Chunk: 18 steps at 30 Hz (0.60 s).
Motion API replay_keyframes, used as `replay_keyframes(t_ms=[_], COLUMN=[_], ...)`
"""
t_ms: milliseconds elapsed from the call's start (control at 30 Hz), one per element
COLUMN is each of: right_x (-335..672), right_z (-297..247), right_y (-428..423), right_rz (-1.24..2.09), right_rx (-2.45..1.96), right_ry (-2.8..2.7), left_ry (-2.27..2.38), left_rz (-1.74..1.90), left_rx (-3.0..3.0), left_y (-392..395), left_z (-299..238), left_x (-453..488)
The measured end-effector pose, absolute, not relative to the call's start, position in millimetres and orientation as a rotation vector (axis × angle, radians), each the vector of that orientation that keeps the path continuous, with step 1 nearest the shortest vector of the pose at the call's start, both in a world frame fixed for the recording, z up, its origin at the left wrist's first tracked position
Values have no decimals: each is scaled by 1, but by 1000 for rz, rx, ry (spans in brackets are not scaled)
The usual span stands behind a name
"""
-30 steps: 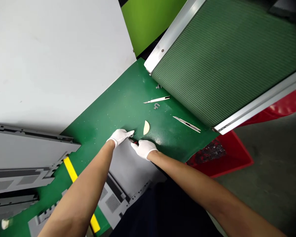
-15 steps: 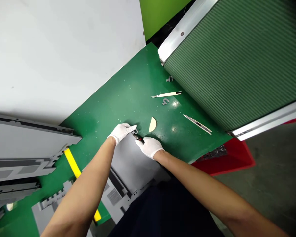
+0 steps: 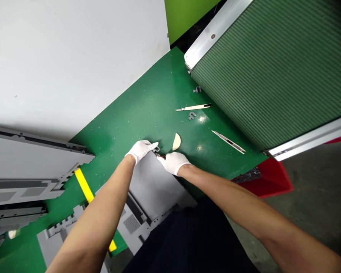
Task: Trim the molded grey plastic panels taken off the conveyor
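Both of my hands wear white gloves and meet at the far corner of a grey plastic panel [image 3: 153, 185] lying on the green table [image 3: 136, 113]. My left hand [image 3: 140, 149] rests on the panel's corner with its fingertips pinched at a small grey tab [image 3: 157, 148]. My right hand [image 3: 173, 162] is closed round a small red-and-black cutting tool [image 3: 162, 155] whose tip reaches that same corner. A cream half-round scrap [image 3: 176, 141] lies just beyond the hands.
Two slim knives [image 3: 193, 108] [image 3: 229, 141] and small grey offcuts [image 3: 191, 115] lie farther out. A green ribbed conveyor [image 3: 272, 64] with a metal rim rises at the right. A red bin [image 3: 261, 178] stands below it. More grey panels [image 3: 31, 167] are stacked at the left.
My right hand has slid slightly forward and closer to the left hand at the panel's corner. The view has shifted a little; the panel stays in place.
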State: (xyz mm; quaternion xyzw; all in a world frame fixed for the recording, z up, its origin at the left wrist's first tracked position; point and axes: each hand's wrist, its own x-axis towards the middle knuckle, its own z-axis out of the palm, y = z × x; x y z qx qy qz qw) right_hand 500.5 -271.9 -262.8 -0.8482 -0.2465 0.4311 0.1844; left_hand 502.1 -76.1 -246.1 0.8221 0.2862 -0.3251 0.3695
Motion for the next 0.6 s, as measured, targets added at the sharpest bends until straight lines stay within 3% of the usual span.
replay_keyframes(t_ms=[600], right_x=[490], right_z=[-264], right_y=[-261], right_rz=[1131], right_rx=[-2401], right_ry=[-551], left_ry=[725], left_rz=[-762], left_rx=[2140], left_y=[-68], left_z=[-248], left_x=[497])
